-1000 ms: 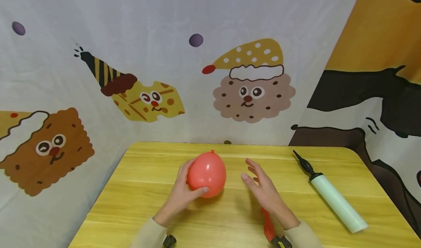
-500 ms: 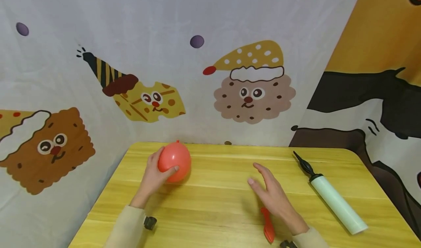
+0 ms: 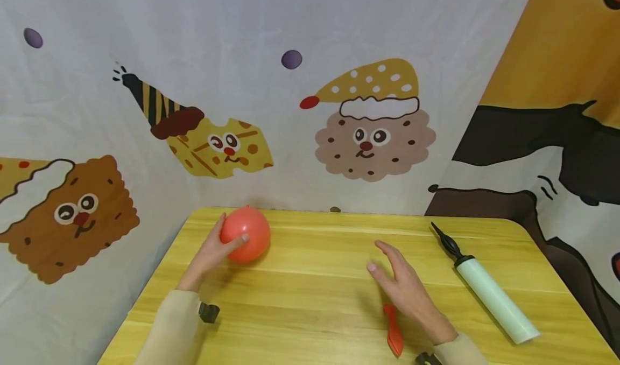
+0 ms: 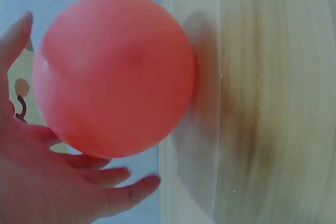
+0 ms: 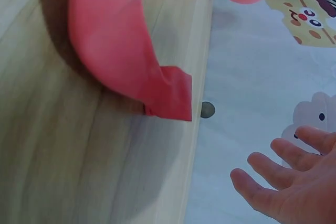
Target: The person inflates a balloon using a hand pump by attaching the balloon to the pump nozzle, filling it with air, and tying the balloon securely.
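Note:
A round, inflated red balloon (image 3: 248, 234) is at the far left of the table, near its back edge. My left hand (image 3: 209, 254) is at the balloon's left side, its thumb overlapping the front in the head view. In the left wrist view that hand's fingers (image 4: 118, 177) are spread and loose beside the balloon (image 4: 115, 72), with a gap showing at the thumb. My right hand (image 3: 409, 287) hovers over the right half of the table, fingers apart and holding nothing. Just below it lies a flat, uninflated red balloon (image 3: 393, 330), which looms large in the right wrist view.
A pale green hand pump (image 3: 496, 300) with a black nozzle lies slanted on the right side of the wooden table (image 3: 310, 306). A white cloth (image 3: 232, 42) printed with cartoon biscuits hangs behind the table's back edge.
My left hand has carried the inflated balloon from mid-table to the back left, and its fingers have loosened. My right hand has shifted slightly right, leaving the flat balloon more exposed.

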Demonstrator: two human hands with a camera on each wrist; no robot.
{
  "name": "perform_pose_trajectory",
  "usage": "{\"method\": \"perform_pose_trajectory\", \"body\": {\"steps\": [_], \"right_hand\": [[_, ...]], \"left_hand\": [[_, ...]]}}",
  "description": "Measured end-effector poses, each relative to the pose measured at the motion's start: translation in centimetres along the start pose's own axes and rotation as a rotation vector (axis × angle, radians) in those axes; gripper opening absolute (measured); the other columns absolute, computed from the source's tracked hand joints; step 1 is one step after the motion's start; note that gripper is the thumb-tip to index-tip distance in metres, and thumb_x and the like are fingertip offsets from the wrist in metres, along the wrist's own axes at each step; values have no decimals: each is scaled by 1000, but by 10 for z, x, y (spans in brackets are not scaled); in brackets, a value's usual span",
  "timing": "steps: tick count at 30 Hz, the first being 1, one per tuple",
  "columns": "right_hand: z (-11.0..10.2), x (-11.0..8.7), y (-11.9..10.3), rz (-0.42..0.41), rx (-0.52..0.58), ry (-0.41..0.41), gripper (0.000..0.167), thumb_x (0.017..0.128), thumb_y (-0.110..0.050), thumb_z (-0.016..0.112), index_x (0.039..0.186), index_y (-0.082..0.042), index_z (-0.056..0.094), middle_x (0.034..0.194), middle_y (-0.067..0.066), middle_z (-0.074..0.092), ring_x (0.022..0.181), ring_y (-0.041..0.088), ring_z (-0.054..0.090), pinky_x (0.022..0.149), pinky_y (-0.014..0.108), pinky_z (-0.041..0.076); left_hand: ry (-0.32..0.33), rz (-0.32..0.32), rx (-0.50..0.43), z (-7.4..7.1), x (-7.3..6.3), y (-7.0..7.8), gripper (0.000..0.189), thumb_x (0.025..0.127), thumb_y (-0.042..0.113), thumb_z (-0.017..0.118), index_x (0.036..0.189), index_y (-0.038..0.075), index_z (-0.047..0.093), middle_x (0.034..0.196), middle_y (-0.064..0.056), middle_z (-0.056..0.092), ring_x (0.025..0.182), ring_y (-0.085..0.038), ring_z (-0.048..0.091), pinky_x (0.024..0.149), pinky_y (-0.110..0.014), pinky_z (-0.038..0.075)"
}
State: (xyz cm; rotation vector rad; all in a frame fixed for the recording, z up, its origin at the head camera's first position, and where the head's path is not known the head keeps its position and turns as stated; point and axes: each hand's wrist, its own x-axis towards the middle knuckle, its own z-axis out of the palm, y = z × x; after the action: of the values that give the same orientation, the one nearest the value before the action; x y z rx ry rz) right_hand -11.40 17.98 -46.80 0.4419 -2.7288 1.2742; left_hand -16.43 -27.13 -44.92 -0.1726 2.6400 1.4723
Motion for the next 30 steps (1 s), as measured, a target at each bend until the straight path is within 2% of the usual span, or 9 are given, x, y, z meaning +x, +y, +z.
{"method": "perform_pose_trajectory", "body": {"steps": [4, 9, 14, 17, 20, 24, 27, 30], "right_hand": [[-4, -2, 4, 13, -8, 7, 60, 107, -39, 55, 156, -8, 40, 157, 21, 43, 139, 48, 45, 106, 72, 38], [-11, -4, 8, 35, -16, 16, 60, 108, -40, 54, 156, -9, 40, 157, 20, 42, 139, 47, 44, 107, 71, 38], [-18, -6, 10, 50, -19, 19, 60, 108, -40, 53, 156, -8, 40, 157, 22, 42, 138, 48, 44, 106, 72, 37], [-23, -7, 12, 54, -16, 24, 60, 108, -40, 53, 156, -7, 40, 157, 22, 42, 138, 48, 44, 106, 72, 38], [-26, -8, 14, 51, -17, 28, 59, 108, -38, 53, 156, -6, 40, 156, 22, 43, 137, 48, 45, 105, 70, 40], [-32, -10, 17, 48, -25, 33, 58, 109, -37, 53, 155, -4, 40, 156, 23, 44, 137, 48, 45, 105, 67, 43], [-39, -12, 21, 57, -50, 30, 59, 109, -37, 53, 155, -4, 40, 155, 24, 43, 137, 48, 45, 104, 67, 43], [-47, -14, 25, 70, -88, 30, 61, 108, -39, 53, 155, -3, 40, 154, 26, 44, 136, 49, 46, 103, 69, 42]], "left_hand": [[64, 39, 23, 0, -2, 1, 102, 99, 49, 65, 166, 10, -2, 170, -25, 5, 150, -49, 24, 117, -68, 27], [207, 133, 77, 6, -6, 3, 96, 99, 47, 66, 166, 6, 11, 170, -23, 1, 151, -51, 18, 117, -72, 23], [419, 356, 117, 20, -11, 7, 84, 94, 29, 77, 158, -2, 33, 167, -26, 16, 152, -51, 17, 116, -73, 22], [482, 497, 154, 31, -15, 12, 77, 89, 21, 80, 151, -5, 43, 164, -28, 25, 151, -51, 19, 115, -74, 22], [487, 621, 201, 45, -19, 19, 72, 86, 19, 80, 146, -6, 49, 162, -28, 30, 150, -52, 22, 114, -75, 22], [459, 787, 271, 69, -24, 30, 67, 85, 22, 79, 140, -5, 54, 158, -28, 36, 147, -54, 27, 112, -75, 25], [390, 902, 325, 94, -28, 41, 65, 86, 24, 79, 140, -3, 55, 156, -29, 40, 144, -55, 32, 111, -73, 30], [262, 978, 385, 119, -33, 54, 63, 89, 26, 79, 142, 1, 54, 157, -25, 40, 145, -50, 36, 112, -68, 35]]}}
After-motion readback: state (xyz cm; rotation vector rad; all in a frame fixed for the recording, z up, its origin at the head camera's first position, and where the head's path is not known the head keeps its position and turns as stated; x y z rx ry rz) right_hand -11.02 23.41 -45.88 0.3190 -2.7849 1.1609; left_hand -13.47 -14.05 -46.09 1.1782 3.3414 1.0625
